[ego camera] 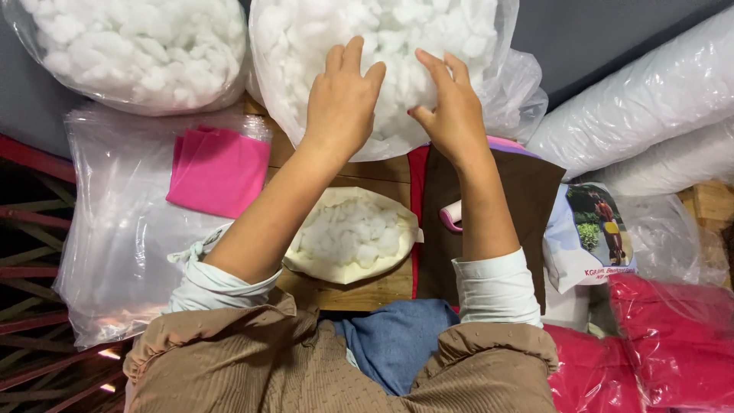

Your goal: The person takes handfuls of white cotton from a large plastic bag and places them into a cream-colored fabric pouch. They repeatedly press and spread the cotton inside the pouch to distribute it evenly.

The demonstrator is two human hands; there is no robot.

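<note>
Nearest the camera, tan dotted fabric sleeves [260, 359] and a blue cloth [394, 340] cover the person's lap, with pale cuffs rolled at both forearms.

Landmark: the cream fabric casing [352, 239], open-mouthed and part-filled with white fibre stuffing, lying on the wooden table [367, 292] directly ahead of the lap.

Beyond the casing, a large clear plastic bag of white fibre stuffing [382, 46] stands at the far edge of the table. The left hand [342, 99] lies flat against the front of this bag, fingers extended and spread, gripping nothing. The right hand [453, 107] is pressed to the same bag just beside the left, fingers curved and the thumb turned inward against the plastic; whether it pinches the film cannot be told.

Left of the casing, a folded pink cloth [218, 170] lies inside a flat clear plastic bag [115, 229]. Beyond that, a second clear bag of stuffing [138, 50] sits.

Right of the casing, a dark brown cloth [527, 191] is spread out, touching a red strip. Further right are white wrapped rolls [650, 92] and red plastic-wrapped bundles [673, 336].
</note>
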